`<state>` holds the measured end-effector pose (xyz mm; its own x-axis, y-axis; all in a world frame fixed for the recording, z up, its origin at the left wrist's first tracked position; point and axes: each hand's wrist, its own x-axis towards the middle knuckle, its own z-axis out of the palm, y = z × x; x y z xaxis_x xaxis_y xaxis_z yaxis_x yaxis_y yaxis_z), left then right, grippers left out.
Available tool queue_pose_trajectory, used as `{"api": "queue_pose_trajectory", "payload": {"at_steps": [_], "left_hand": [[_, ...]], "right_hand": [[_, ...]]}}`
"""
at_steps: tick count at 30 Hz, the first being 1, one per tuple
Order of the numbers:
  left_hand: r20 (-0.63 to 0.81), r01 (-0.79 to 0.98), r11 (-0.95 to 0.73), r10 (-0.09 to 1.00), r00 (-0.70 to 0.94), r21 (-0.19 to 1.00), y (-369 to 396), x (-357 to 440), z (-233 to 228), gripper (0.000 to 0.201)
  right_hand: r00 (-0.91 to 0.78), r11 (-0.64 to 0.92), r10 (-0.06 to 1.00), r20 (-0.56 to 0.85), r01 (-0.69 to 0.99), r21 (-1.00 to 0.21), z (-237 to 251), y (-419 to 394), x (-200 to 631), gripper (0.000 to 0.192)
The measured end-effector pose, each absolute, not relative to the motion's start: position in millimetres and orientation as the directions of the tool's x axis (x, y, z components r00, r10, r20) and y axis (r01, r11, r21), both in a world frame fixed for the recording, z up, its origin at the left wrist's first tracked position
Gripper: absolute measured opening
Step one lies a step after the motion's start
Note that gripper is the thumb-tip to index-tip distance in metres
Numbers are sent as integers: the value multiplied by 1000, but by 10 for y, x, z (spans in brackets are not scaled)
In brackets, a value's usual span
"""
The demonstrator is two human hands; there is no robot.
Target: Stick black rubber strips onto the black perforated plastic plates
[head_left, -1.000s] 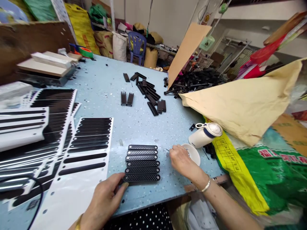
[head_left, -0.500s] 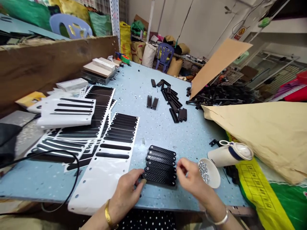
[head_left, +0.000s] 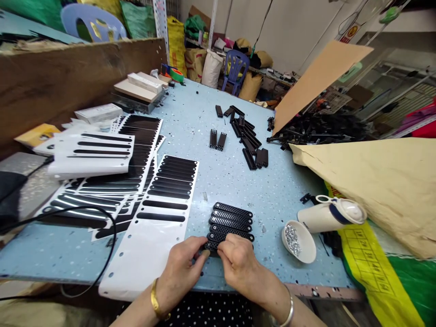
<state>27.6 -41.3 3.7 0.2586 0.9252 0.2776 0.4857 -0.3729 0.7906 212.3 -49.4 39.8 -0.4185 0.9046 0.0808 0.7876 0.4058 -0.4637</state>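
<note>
Under my two hands, at the near edge of the blue table (head_left: pixel 204 136), lies a row of black textured strips (head_left: pixel 232 217), side by side and touching. My left hand (head_left: pixel 182 268) has its fingertips pressed on the left end of the nearest strip (head_left: pixel 211 245), fingers curled narrow. My right hand (head_left: pixel 238 263) covers the rest of that strip, thumb and fingers pinched close together over it; whether anything small sits between the fingertips I cannot tell. Both hands nearly meet above the strip. Just right of my right hand stands a small white bowl (head_left: pixel 304 252) with shiny bits in it, and beyond that a white bottle (head_left: pixel 327 217) lies on its side. Left of my left hand a white sheet with black stickers (head_left: pixel 160 218) rests flat, touching more such sheets farther left. Well ahead of my hands, loose black parts (head_left: pixel 245 141) are scattered.
</note>
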Motion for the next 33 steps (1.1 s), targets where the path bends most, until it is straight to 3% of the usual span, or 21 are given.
{"api": "queue_pose_trajectory", "payload": {"at_steps": [6,16,24,29,33], "left_hand": [[283,473,-375,925,256,797,-401,281,29,19],[267,479,-350,935,235,805,-404,274,32,22],[374,392,-479,872,316,785,-444,265,71,30],[441,464,-622,779,446,630,-446,224,54,41],[441,522,-704,709,550,481,-411,178,66,42]], "right_hand": [[-425,459,887,184,760,-460,281,-480,2060,26],[-336,396,917,217,686,-610,332,-492,2106,23],[-421,455,890,175,796,-399,435,-543,2132,25],[-466,502,865,187,798,-334,423,-510,2078,24],[-482,515,857,181,782,-352,429,-493,2081,24]]}}
